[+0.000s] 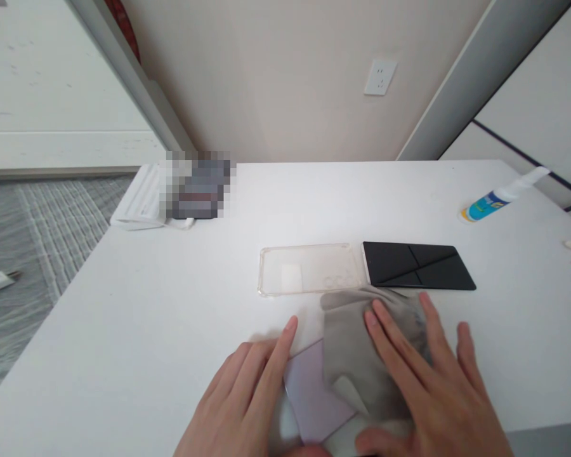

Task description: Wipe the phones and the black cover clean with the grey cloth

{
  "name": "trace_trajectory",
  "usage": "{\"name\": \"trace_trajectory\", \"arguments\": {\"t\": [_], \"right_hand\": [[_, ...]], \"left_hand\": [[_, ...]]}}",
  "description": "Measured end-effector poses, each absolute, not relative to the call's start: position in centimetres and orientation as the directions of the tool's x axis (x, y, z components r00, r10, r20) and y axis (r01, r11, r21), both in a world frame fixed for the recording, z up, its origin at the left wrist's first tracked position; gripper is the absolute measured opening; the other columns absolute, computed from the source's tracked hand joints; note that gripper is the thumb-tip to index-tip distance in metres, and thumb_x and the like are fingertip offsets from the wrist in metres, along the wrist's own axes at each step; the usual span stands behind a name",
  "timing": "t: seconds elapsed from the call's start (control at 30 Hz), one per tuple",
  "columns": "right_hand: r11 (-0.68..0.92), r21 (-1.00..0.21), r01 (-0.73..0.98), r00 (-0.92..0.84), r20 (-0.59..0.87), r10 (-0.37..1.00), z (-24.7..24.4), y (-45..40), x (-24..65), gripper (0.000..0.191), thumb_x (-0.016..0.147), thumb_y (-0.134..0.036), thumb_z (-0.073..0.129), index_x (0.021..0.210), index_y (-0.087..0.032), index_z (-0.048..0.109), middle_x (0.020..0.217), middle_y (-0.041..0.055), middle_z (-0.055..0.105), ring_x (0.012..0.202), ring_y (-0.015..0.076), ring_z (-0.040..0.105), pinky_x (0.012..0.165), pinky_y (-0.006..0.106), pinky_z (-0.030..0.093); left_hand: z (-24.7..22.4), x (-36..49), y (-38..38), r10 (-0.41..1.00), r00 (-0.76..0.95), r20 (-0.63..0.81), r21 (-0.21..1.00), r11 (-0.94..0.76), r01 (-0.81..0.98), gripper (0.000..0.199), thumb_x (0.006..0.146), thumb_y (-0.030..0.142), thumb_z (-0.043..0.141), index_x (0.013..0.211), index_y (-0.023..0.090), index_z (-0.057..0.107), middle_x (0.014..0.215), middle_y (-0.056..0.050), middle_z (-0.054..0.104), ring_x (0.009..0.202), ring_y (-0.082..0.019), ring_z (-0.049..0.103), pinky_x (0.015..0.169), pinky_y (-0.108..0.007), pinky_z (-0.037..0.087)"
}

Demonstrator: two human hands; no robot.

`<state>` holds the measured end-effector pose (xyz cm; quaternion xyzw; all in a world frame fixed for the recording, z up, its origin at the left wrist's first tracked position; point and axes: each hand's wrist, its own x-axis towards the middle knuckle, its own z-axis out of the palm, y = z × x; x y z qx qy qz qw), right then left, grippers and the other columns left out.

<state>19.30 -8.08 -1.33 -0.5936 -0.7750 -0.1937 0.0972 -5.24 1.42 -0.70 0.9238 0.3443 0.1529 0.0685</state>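
Observation:
A grey cloth (361,355) lies rumpled at the front of the white table. My right hand (433,393) rests on it with fingers spread, pressing it from above. Partly under the cloth is a flat lilac rectangle (311,387), perhaps a card or a piece of cloth; its kind is unclear. My left hand (245,393) lies along the lilac piece's left edge, index finger stretched out and the other fingers slightly bent. Its thumb shows at the bottom edge. Just behind the cloth are a clear phone case (309,270) and a black-screened phone (419,266), side by side.
A small white spray bottle (492,202) with a blue and yellow label lies at the right of the white table (171,317). A white pad or folded stack (140,197) sits at the back left beside a blurred-out dark object (202,190). A wall with a socket (380,77) rises behind.

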Motion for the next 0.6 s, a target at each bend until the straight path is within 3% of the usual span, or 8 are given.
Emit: {"name": "trace_trajectory", "arguments": {"t": [0.1, 0.13, 0.27, 0.4, 0.53, 0.6], "right_hand": [[0.375, 0.235, 0.897, -0.441, 0.397, 0.805, -1.37, -8.10, 19.26, 0.051, 0.107, -0.056, 0.048, 0.151, -0.035, 0.061, 0.162, -0.0056, 0.053, 0.165, 0.0338, 0.019, 0.134, 0.058, 0.014], [0.381, 0.237, 0.894, -0.447, 0.388, 0.806, -1.39, -8.09, 19.32, 0.052, 0.107, -0.058, 0.046, 0.152, -0.036, 0.060, 0.162, -0.0057, 0.053, 0.165, 0.0333, 0.021, 0.134, 0.058, 0.015], [0.200, 0.188, 0.962, -0.257, 0.358, 0.898, -1.59, -8.14, 19.71, 0.090, 0.099, -0.085, 0.039, 0.143, -0.012, 0.068, 0.161, 0.0124, 0.053, 0.163, 0.0486, 0.016, 0.130, 0.069, 0.010], [0.415, 0.236, 0.879, -0.476, 0.366, 0.800, -1.84, -8.50, 19.67, 0.054, 0.105, -0.061, 0.051, 0.145, -0.029, 0.067, 0.166, -0.0028, 0.049, 0.165, 0.0380, 0.019, 0.134, 0.058, 0.007], [0.196, 0.202, 0.960, -0.257, 0.345, 0.903, -1.54, -8.44, 19.72, 0.080, 0.103, -0.074, 0.038, 0.145, -0.012, 0.067, 0.162, 0.0101, 0.053, 0.164, 0.0463, 0.013, 0.131, 0.067, 0.006], [0.265, 0.218, 0.939, -0.332, 0.382, 0.863, -1.43, -8.30, 19.49, 0.063, 0.103, -0.066, 0.051, 0.145, -0.022, 0.068, 0.162, 0.0031, 0.053, 0.164, 0.0424, 0.015, 0.132, 0.064, 0.010]], "left_hand": [[-0.55, -5.22, 1.36, 0.656, 0.725, 0.211, 0.236, -0.754, 0.613, 0.126, 0.083, 0.077, 0.075, 0.172, 0.019, 0.008, 0.123, -0.008, 0.076, 0.105, -0.026, 0.076, 0.088, -0.034, 0.064], [-0.56, -5.22, 1.35, 0.656, 0.725, 0.210, 0.240, -0.753, 0.612, 0.126, 0.082, 0.075, 0.077, 0.172, 0.019, 0.008, 0.123, -0.008, 0.075, 0.105, -0.026, 0.076, 0.088, -0.033, 0.064], [-0.97, -5.22, 1.29, 0.658, 0.715, 0.235, 0.238, -0.752, 0.615, 0.136, 0.076, 0.087, 0.073, 0.172, 0.019, 0.005, 0.117, -0.008, 0.076, 0.100, -0.027, 0.077, 0.080, -0.034, 0.065], [-1.26, -5.19, 1.20, 0.664, 0.720, 0.202, 0.228, -0.747, 0.625, 0.133, 0.078, 0.080, 0.077, 0.172, 0.020, 0.005, 0.121, -0.008, 0.076, 0.105, -0.028, 0.077, 0.085, -0.034, 0.065], [-0.85, -5.15, 1.25, 0.654, 0.719, 0.235, 0.228, -0.756, 0.613, 0.130, 0.079, 0.086, 0.069, 0.172, 0.019, 0.007, 0.118, -0.007, 0.077, 0.101, -0.026, 0.077, 0.081, -0.033, 0.064], [-0.59, -5.07, 1.36, 0.649, 0.720, 0.246, 0.218, -0.761, 0.611, 0.128, 0.081, 0.090, 0.062, 0.172, 0.019, 0.007, 0.120, -0.007, 0.077, 0.102, -0.026, 0.077, 0.082, -0.033, 0.064]]}}
